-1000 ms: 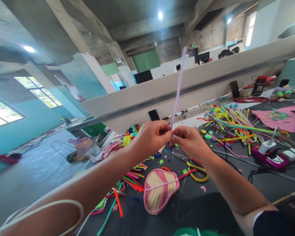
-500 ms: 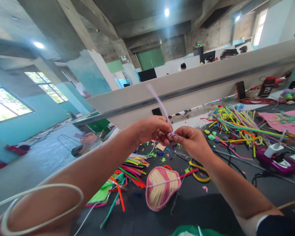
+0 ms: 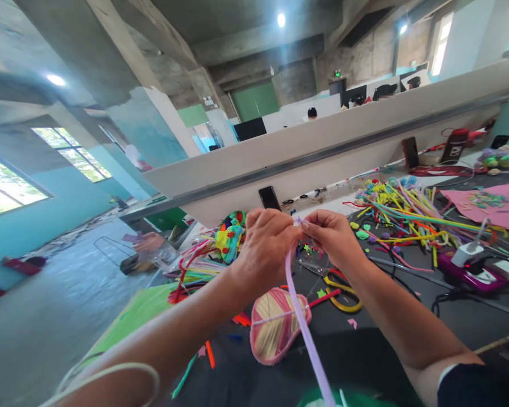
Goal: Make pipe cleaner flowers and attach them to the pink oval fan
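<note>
A lilac pipe cleaner hangs from between my hands, its long tail running down toward the front of the table. My left hand is closed on it, back of the hand turned up, so the fingertips are partly hidden. Thumb and forefinger of my right hand pinch the small twisted lilac end just beside the left fingers. Below lies a pink and cream leaf-shaped piece with a pink rim and a red stem; the lilac tail passes in front of it.
Loose coloured pipe cleaners lie in a heap at the right, near a purple power strip. Yellow-handled scissors rest beside the leaf piece. A phone leans on the partition. A white cable loops over my left forearm.
The lilac tail, which pointed up, now hangs downward. My left hand has rolled over, its back now facing up, while my right hand keeps its pinch.
</note>
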`<state>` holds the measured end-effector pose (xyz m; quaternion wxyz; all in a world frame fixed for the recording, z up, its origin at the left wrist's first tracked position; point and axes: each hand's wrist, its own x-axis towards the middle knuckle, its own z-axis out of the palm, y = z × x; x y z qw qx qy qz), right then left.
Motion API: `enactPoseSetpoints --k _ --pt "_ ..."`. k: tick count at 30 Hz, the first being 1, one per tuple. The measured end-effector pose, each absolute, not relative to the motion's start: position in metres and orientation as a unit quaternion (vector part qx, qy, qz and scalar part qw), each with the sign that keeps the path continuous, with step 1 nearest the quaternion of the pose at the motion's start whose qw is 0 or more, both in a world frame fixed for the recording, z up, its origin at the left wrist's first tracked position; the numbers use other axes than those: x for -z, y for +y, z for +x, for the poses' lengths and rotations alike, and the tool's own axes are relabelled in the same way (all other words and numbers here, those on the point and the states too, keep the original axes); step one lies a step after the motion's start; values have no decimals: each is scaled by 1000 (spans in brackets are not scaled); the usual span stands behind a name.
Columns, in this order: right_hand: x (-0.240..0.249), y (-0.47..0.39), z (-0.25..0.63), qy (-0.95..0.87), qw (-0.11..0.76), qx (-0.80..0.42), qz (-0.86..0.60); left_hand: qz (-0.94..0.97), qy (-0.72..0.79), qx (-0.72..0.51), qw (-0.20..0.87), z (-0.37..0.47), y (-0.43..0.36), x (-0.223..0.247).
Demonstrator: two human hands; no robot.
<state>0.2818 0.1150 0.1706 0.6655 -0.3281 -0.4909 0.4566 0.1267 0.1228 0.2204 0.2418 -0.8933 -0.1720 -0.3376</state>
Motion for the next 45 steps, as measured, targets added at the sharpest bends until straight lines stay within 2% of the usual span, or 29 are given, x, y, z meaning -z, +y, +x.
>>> enactPoseSetpoints --k 5,9,16,19,24,32,35,41,45 --pt "-170 115 286 -493 668 -433 -350 -885 -151 355 261 133 123 -192" --pt "-170 121 288 -509 654 -419 -370 -899 -182 313 246 127 123 -197" --pt "-173 114 288 -539 625 -443 -351 -876 -313 368 4 117 120 -243" --pt "-171 112 286 -547 622 -460 -319 -864 -333 352 -136 127 124 -239" --pt "-171 110 288 -542 598 -520 -281 -770 -348 423 -327 136 126 -224" --pt "-176 116 298 -508 516 -677 -131 -688 -335 476 -434 125 135 -220" --pt "-171 120 294 -514 532 -656 -149 -646 -326 484 -491 129 136 -216" --pt "-164 120 280 -498 631 -560 -200 -578 -329 512 -543 143 128 -209" --pt "-164 121 277 -493 639 -554 -205 -551 -310 511 -582 147 127 -208"
